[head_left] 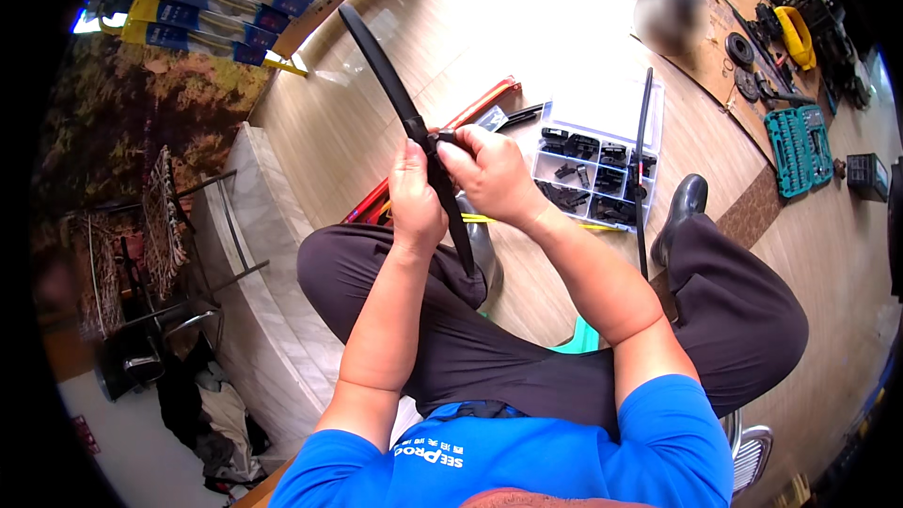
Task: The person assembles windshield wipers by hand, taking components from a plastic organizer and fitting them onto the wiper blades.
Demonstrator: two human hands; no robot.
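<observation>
A long black wiper blade [381,66] slants across in front of me, its far end pointing up and to the left. My left hand [416,202] is wrapped round its middle. At the blade's centre fitting, my right hand [494,174] is closed with thumb and fingers on a small black connector piece [440,136], mostly hidden by the fingers. Just right of my hands lies a clear compartment box [544,167] holding several small black plastic adapters [564,196]. A second black wiper blade [641,141] lies across the box's right side.
Long red packs [484,103] lie on the floor beyond my hands. Blue and yellow packages [216,0] hang at upper left, above a marble step [273,292]. To the right are a green tool case [798,150] and a brown board [705,75] with black parts.
</observation>
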